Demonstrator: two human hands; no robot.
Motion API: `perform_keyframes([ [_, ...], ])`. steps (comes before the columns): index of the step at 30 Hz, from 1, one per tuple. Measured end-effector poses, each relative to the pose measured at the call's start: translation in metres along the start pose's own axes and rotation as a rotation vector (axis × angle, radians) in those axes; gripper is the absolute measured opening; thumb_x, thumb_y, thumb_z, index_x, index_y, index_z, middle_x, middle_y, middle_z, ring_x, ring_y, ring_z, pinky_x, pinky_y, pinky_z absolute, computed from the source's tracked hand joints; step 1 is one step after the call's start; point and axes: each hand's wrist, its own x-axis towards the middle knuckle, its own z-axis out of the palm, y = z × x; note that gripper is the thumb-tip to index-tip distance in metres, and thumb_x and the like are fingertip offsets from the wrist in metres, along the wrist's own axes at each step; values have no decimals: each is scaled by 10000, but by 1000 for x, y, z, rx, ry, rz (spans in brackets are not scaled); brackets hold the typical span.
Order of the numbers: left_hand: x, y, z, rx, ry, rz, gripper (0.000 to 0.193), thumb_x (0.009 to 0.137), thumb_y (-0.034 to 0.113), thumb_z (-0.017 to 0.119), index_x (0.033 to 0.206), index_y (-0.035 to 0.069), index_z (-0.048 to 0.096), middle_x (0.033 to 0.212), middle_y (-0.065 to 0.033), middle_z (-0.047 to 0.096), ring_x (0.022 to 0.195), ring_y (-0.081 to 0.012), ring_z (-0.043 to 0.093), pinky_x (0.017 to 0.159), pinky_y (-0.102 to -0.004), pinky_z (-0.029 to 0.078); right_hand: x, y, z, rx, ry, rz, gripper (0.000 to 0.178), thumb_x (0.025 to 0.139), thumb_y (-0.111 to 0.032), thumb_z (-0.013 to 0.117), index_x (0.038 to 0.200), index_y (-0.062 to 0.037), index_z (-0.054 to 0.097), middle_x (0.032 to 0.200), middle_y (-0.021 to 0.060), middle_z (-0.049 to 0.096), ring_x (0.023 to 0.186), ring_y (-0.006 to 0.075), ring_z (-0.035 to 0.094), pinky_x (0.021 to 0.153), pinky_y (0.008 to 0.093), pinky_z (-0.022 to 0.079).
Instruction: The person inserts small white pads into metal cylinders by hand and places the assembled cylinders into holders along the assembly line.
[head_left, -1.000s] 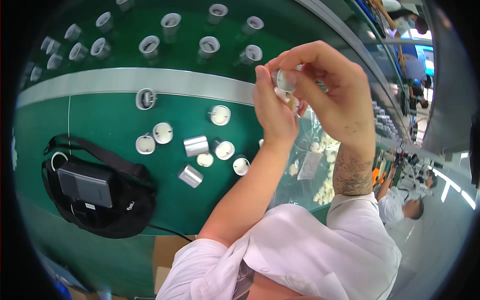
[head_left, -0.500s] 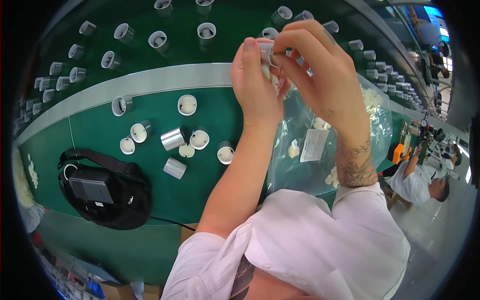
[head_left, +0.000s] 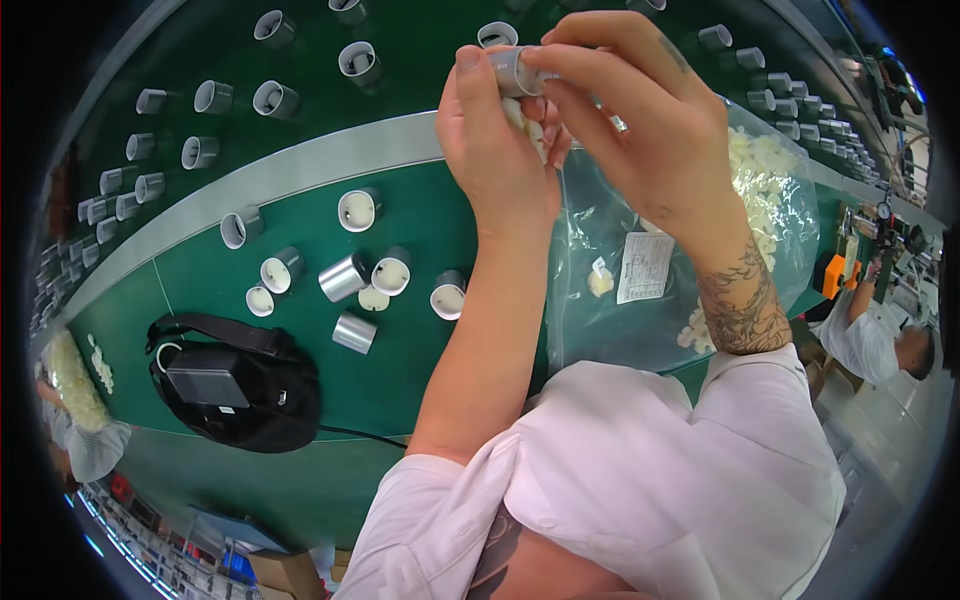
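My left hand (head_left: 492, 150) is closed around a short silver-grey metal cylinder (head_left: 508, 72), lying on its side with its mouth toward the right. Several small cream plastic pieces (head_left: 523, 122) are also tucked in that palm. At the cylinder's mouth are the bent fingers of my right hand (head_left: 650, 125), the index fingertip touching the rim; whatever they pinch is hidden. Below on the green table stand similar cylinders with cream discs inside, such as this upright one (head_left: 357, 210). Two plain ones lie on their sides, one being this silver cylinder (head_left: 354, 333).
A clear plastic bag (head_left: 590, 330) of cream pieces and a white label lies under my right forearm. At left sits a black pouch (head_left: 235, 385) with a cable. Beyond a grey rail (head_left: 310, 165), many cylinders stand on a green surface. Another person (head_left: 865, 330) works at far right.
My view has shifted, so the table things sit differently in it. My right index finger has moved onto the cylinder's rim; my left hand still holds the cylinder.
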Motion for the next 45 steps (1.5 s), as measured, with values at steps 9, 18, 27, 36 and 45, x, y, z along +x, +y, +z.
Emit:
perform_keyframes([
  [9,-1,3,-4,97,6,10,423,1059,424,514,929,31,602,631,-14,545,457,-82,454,379,-244,330,54,-49,-42,-77,-713,829,130,866,4,677,962,-16,592,1030,145,553,843,361,609,734,393,530],
  [18,2,5,-3,88,10,27,406,1066,424,506,948,48,603,661,-10,566,470,-84,484,378,-237,337,19,-50,-29,-218,-478,678,255,870,15,729,1116,-48,703,1118,59,650,866,233,678,726,303,560],
  [27,0,-7,0,53,102,43,345,1074,419,509,988,92,578,772,12,589,567,-56,524,418,-200,363,5,-76,-22,-207,-334,936,293,863,30,711,1144,-52,697,1165,87,660,901,221,683,741,327,567],
  [36,1,-2,-3,66,61,-39,358,1068,441,511,928,117,575,672,33,553,501,-34,502,381,-198,329,24,-56,-38,-79,-485,939,215,881,81,657,1065,-27,630,1088,76,622,874,184,653,704,266,519],
  [45,4,7,-8,14,-1,-103,401,1073,420,464,977,56,602,650,-31,535,461,-118,472,374,-268,324,49,-50,-44,33,-560,1159,144,938,21,661,1081,1,658,1010,46,673,892,123,644,796,269,534],
])
